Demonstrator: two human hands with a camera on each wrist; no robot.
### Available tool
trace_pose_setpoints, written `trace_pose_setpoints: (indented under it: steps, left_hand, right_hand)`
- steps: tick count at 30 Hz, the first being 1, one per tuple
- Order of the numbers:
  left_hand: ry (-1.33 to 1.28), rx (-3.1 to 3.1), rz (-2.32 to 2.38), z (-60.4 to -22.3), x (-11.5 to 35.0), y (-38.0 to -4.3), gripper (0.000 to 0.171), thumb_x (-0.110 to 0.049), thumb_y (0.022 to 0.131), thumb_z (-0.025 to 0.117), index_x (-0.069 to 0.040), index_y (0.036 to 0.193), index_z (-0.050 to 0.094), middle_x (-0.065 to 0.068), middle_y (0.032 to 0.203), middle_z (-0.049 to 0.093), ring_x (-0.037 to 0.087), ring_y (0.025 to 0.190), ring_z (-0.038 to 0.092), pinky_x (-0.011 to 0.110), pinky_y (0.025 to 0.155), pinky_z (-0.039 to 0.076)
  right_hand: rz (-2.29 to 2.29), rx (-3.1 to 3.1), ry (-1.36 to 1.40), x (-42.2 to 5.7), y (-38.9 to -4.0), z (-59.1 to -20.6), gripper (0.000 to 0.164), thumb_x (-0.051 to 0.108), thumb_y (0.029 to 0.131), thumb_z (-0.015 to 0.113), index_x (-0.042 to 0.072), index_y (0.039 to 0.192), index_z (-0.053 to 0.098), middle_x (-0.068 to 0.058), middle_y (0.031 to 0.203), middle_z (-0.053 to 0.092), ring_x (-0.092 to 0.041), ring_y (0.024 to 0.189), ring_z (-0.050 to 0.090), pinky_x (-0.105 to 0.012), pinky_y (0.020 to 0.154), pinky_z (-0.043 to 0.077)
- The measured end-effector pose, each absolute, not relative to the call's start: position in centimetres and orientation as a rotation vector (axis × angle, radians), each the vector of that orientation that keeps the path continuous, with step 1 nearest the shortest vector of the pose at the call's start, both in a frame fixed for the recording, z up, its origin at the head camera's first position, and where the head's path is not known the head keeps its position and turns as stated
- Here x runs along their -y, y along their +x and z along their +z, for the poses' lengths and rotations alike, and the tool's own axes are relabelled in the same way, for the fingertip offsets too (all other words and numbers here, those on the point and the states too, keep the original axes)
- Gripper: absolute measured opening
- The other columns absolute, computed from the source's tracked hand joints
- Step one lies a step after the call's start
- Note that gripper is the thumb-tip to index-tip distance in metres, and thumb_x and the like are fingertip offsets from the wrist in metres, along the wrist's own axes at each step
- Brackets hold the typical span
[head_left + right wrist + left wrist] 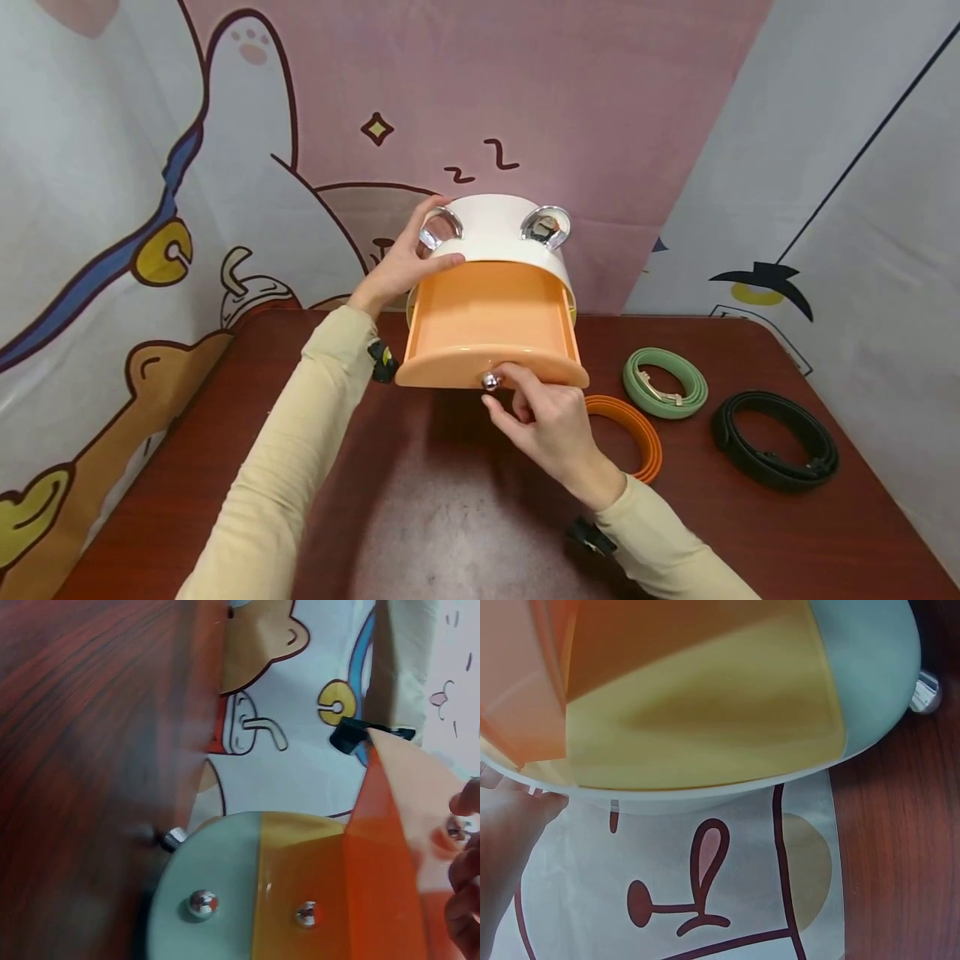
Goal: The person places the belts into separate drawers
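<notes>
A small rounded drawer cabinet with a white top [491, 218] and two shiny silver ears stands at the far side of the table. Its orange top drawer [491, 308] is pulled well out, and the inside looks bare. My left hand [401, 262] grips the cabinet's top around the left ear, thumb on the front rim. At the drawer front, my right hand [551, 417] holds the small silver knob [491, 381], index finger curled against it and thumb just below. Under the orange drawer, the yellow drawer [300, 877] and green drawer [225, 862] are closed.
Three coiled belts lie on the table's right side: an orange belt [637, 433] partly behind my right hand, a green belt [665, 382] and a black belt [776, 439]. A cartoon-printed cloth [525, 100] hangs behind the reddish-brown table [420, 517].
</notes>
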State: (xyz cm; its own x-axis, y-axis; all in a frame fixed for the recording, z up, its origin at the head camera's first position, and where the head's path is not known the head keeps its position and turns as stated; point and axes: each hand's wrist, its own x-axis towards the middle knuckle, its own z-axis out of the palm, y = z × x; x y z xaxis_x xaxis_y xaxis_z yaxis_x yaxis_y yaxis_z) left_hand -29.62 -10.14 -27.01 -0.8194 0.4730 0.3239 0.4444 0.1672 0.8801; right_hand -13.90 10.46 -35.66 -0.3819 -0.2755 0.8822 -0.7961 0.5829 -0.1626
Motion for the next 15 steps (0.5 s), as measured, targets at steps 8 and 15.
trace_pose_setpoints:
  steps: [8, 15]
  left_hand:
    - [0.957, -2.388, 1.793, -27.2, 10.2, -29.8, 0.074, -0.018, 0.079, 0.068, -0.028, 0.137, 0.023, 0.006, 0.132, 0.023, 0.022, 0.071, 0.047, 0.039, 0.070, 0.045]
    - [0.963, -2.398, 1.790, -27.1, 10.1, -29.8, 0.074, -0.017, 0.079, 0.068, -0.029, 0.137, 0.024, 0.008, 0.133, 0.023, 0.019, 0.065, 0.044, 0.040, 0.068, 0.044]
  right_hand:
    - [0.823, 1.942, 1.027, -12.0, -13.7, -33.6, 0.025, 0.023, 0.080, 0.066, 0.007, 0.099, 0.063, 0.013, 0.055, 0.045, 0.001, 0.045, 0.041, -0.015, 0.045, 0.034]
    - [0.844, 1.923, 1.096, -13.7, -14.1, -31.9, 0.024, 0.022, 0.084, 0.059, 0.004, 0.099, 0.063, 0.012, 0.058, 0.046, 0.002, 0.046, 0.039, -0.012, 0.042, 0.030]
